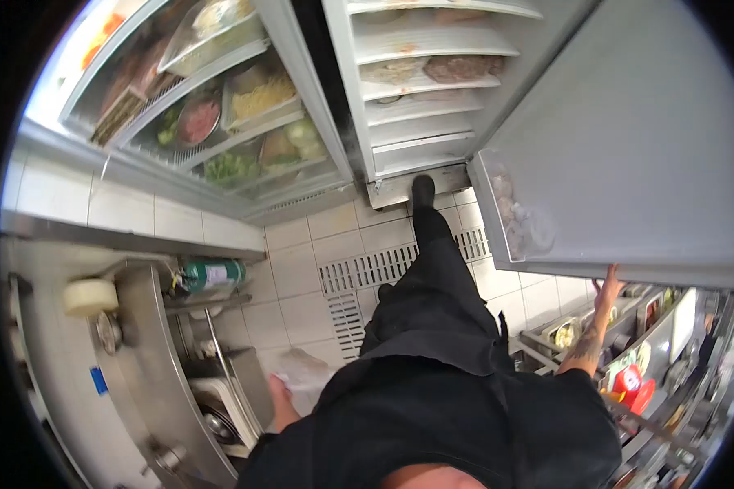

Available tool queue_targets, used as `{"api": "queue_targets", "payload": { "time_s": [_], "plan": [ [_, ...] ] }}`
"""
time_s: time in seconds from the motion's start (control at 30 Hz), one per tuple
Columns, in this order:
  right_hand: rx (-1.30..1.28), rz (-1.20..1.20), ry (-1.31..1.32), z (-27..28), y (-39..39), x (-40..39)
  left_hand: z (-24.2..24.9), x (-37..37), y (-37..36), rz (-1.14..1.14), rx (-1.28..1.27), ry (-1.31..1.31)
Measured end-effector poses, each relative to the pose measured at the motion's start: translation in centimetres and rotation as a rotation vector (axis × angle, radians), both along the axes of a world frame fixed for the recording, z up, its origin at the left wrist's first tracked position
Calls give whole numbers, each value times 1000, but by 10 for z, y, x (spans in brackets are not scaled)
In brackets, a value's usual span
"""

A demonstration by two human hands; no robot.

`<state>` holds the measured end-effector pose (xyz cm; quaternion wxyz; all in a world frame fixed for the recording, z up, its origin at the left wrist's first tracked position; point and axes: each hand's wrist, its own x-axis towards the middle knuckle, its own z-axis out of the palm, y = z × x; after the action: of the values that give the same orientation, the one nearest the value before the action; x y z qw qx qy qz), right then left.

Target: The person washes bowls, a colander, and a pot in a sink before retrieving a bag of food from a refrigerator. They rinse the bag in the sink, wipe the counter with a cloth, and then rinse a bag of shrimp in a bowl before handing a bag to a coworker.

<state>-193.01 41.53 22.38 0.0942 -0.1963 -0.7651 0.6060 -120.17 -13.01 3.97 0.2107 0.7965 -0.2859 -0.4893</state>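
Observation:
My left hand [282, 401] is low on the left beside my body, closed on a translucent plastic bag [300, 371]; what the bag holds, if anything, I cannot make out. My right hand [610, 285] reaches out to the right and grips the edge of the freezer door [628, 138], which stands wide open. Ahead is the upright freezer [420, 159] with white shelves. Bagged food [463, 68] lies on one of its upper shelves. A clear door bin [497, 220] holds several round pale items in plastic.
A glass-door fridge [253, 183] with vegetables and trays stands at left. Below it are a steel counter [143, 359] and a green cylinder [212, 275]. Floor grates [383, 269] cross the tiles. Food containers [564, 332] and a red object [632, 387] are at right.

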Motion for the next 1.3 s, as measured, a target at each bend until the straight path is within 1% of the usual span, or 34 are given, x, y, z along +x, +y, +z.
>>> {"api": "queue_targets", "payload": {
  "time_s": [0.03, 0.07, 0.1, 0.13, 0.17, 0.2, 0.23, 0.27, 0.3, 0.33, 0.37, 0.43, 0.47, 0.5, 0.57, 0.63, 0.67, 0.7, 0.73, 0.77, 0.83, 0.87, 0.93, 1.03, 1.07, 1.1, 1.13, 1.2, 1.23, 1.27, 1.3],
  "plan": [
    [-47, -7, -18, -3, 4, 0, -15, 13, -18, -20, 21, 30],
    [-96, 5, -41, -8, 11, 0, -18, 14, -31, 0, -18, -28],
    [-114, 128, -56, -20, 29, 1, -3, 9, -36, -99, -53, -89],
    [-120, 299, -39, -53, 68, -10, -5, 11, -43, -13, -85, 56],
    [119, 446, -82, -51, 72, -7, -12, 24, -47, -130, -232, -32],
    [384, 585, -97, -50, 77, -4, -1, 18, -45, -146, -216, -224],
    [627, 706, -77, -47, 80, -2, 25, 5, -39, -128, -237, -237],
    [53, 629, -174, -42, 75, 4, 52, -16, -28, -120, -254, -251],
    [-496, 438, -237, -34, 66, 10, 53, -23, -18, 6, -277, -192],
    [-627, 579, -264, -38, 73, 12, 59, -26, -14, 125, -309, -137],
    [-592, 562, -368, -34, 56, 15, 62, -23, -8, 182, -313, -151],
    [-494, 579, -527, -34, 19, 14, 57, -11, 18, 142, -281, -114],
    [-465, 602, -584, -38, -2, 16, 58, -16, 23, 193, -291, -128],
    [-447, 624, -623, -43, -20, 15, 63, -28, 29, 193, -298, -158],
    [-417, 679, -692, -47, -53, 15, 68, -14, 63, 211, -280, -208],
    [-405, 726, -724, -54, -86, 14, 29, 7, 81, 200, -176, -255],
    [-404, 751, -733, -57, -104, 13, 6, 26, 96, 231, -182, -248],
    [-399, 775, -741, -62, -120, 12, -18, 48, 121, 219, -155, -238],
    [-403, 794, -742, -63, -130, 8, -32, 63, 145, 211, -123, -226],
    [-393, 821, -758, -67, -149, 14, -24, 58, 162, 263, -124, -217],
    [-389, 873, -769, -74, -186, 19, 10, 44, 187, 411, -73, -222],
    [-390, 894, -775, -77, -204, 22, 7, 55, 201, 476, -78, -218],
    [-393, 931, -789, -80, -240, 31, -13, 84, 233, 367, 1, -461],
    [-429, 977, -810, -89, -299, 37, -36, 115, 273, 546, -22, -413],
    [-455, 997, -816, -92, -321, 38, -31, 119, 278, 593, -12, -400],
    [-496, 1012, -841, -96, -339, 36, -16, 124, 282, 566, -39, -451],
    [-571, 1030, -870, -104, -360, 32, 0, 131, 285, 534, -65, -502],
    [-744, 1109, -964, -125, -410, 24, 11, 153, 299, 603, -45, -477],
    [-575, 1174, -937, -118, -446, 48, 14, 165, 307, 611, -65, -539],
    [-313, 1285, -908, -119, -490, 72, 17, 175, 316, 616, -84, -604],
    [-87, 1368, -898, -116, -527, 107, 32, 179, 319, 713, -177, -564]
  ]
}}
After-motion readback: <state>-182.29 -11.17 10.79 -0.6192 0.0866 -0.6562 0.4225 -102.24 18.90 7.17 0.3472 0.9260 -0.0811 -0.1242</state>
